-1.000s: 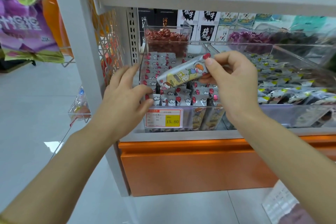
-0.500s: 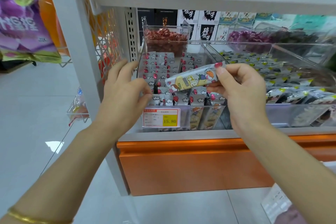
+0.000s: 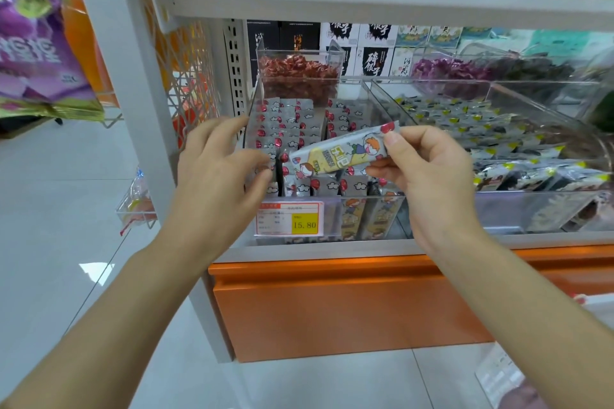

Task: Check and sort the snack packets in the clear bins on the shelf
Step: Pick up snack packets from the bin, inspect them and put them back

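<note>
Head view: R hand [image 3: 435,176] holds packet [image 3: 339,151] slightly lower; L hand [image 3: 216,176] unmoved.

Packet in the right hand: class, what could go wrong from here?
1. The right hand pinches the packet at one end only; it may slip.
2. The left hand is beside the upright rows in the bin; a nudge could topple them.
3. The neighbouring bin holds different packets; a mix-up is possible.

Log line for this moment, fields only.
phase: checking | right hand: pinches snack packet over clear bin | left hand: fingers relaxed beside bin
</note>
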{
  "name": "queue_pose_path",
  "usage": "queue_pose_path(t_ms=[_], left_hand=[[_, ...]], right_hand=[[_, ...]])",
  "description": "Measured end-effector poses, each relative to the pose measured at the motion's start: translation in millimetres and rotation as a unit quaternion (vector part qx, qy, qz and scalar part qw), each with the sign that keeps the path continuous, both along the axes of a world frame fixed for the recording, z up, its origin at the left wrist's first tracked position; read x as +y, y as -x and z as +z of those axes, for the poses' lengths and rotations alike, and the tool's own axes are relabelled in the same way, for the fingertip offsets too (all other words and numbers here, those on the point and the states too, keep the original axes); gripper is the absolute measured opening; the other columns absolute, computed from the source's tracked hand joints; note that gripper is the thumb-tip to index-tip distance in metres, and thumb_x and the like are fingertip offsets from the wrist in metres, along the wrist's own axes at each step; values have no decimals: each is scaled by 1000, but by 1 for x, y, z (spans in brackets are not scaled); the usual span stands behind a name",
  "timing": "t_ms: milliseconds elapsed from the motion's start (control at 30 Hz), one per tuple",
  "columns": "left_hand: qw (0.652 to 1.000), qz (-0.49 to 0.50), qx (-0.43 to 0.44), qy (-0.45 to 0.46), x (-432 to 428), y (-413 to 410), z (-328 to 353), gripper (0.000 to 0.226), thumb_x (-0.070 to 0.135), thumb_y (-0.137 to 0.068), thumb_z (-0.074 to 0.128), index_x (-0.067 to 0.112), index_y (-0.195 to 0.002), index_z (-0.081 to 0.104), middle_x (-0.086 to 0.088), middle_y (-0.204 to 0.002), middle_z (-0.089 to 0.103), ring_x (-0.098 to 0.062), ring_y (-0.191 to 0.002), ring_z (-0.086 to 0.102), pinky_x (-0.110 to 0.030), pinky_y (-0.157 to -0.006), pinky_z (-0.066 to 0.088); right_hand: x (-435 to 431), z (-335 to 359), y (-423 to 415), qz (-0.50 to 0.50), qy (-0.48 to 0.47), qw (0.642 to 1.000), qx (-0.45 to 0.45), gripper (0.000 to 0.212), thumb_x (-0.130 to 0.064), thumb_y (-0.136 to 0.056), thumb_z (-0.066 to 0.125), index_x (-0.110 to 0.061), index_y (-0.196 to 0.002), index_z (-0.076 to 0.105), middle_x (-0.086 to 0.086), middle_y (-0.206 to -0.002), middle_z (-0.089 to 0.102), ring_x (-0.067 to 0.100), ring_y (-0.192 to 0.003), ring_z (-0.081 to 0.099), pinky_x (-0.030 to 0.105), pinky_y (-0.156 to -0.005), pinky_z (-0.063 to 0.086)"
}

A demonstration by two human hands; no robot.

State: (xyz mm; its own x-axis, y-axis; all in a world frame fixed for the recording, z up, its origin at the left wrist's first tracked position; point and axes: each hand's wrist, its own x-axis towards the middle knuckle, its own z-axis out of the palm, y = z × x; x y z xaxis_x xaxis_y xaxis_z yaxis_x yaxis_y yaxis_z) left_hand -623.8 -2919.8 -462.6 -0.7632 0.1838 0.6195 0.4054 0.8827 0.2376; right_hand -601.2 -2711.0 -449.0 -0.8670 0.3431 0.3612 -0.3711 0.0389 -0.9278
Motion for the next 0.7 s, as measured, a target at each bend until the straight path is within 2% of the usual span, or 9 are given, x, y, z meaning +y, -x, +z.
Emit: queue_pose_path(t_ms=[67,133,167,233,367,467,567,633,700], left_hand=[[998,-17,15,-52,4,-7,6,23,24,-91,54,14,-105,69,-3,-119,57,-21,-117,44,-26,-97,28],[985,-72,-46,-147,10,-15,11,20,29,-93,48,22,-101,66,9,-93,62,1,-87,54,-15,-75,42],[971,-99,-90,-197,13,-17,11,17,30,-92,47,27,-98,63,15,-82,62,5,-74,56,-11,-63,44],[937,-130,-162,-280,16,-20,10,16,26,-94,48,26,-95,64,13,-71,64,5,-61,59,-11,-51,45],[841,-162,-261,-446,16,-21,10,13,20,-92,54,17,-93,66,7,-82,72,-9,-75,70,-20,-53,53],[799,-154,-285,-506,14,-20,11,13,21,-88,58,9,-90,61,-2,-79,71,-13,-74,71,-22,-52,54],[772,-160,-315,-528,14,-20,12,26,31,-78,61,8,-89,60,-8,-82,65,-10,-64,66,-19,-47,50],[731,-181,-339,-564,16,-21,15,26,28,-74,61,7,-89,60,-6,-74,63,-6,-54,59,-16,-45,48],[695,-192,-353,-596,16,-21,16,18,21,-80,58,6,-89,59,-3,-63,59,-5,-48,55,-14,-45,48]], right_hand=[[0,-1,-1,20,34,999,-10,13,-8,-93,55,-10,-83,63,0,-73,69,10,-64,67,22,-61,55],[-1,-2,-3,50,72,996,-22,13,-7,-93,55,-7,-83,63,-2,-70,70,10,-63,67,21,-60,55],[-2,-2,-4,67,92,993,-27,13,-7,-93,55,-6,-83,64,-1,-69,70,10,-63,67,21,-60,54],[-2,-3,-7,95,120,988,-38,14,-7,-93,54,-6,-83,64,0,-71,71,11,-63,67,20,-60,54],[-1,-3,-12,126,164,976,-69,13,-9,-89,58,-7,-78,66,5,-70,71,11,-60,66,19,-56,54],[1,-1,-16,139,185,968,-99,13,-19,-75,67,-6,-72,66,5,-64,69,10,-55,65,18,-51,53],[2,0,-18,135,178,967,-123,18,-25,-70,69,-7,-70,63,3,-54,63,10,-49,61,17,-47,52],[3,0,-18,134,183,964,-137,18,-23,-75,68,-7,-71,61,2,-52,61,9,-47,60,17,-45,50],[3,0,-18,136,199,959,-148,18,-20,-82,65,-8,-69,59,2,-51,60,9,-45,59,17,-43,49]])
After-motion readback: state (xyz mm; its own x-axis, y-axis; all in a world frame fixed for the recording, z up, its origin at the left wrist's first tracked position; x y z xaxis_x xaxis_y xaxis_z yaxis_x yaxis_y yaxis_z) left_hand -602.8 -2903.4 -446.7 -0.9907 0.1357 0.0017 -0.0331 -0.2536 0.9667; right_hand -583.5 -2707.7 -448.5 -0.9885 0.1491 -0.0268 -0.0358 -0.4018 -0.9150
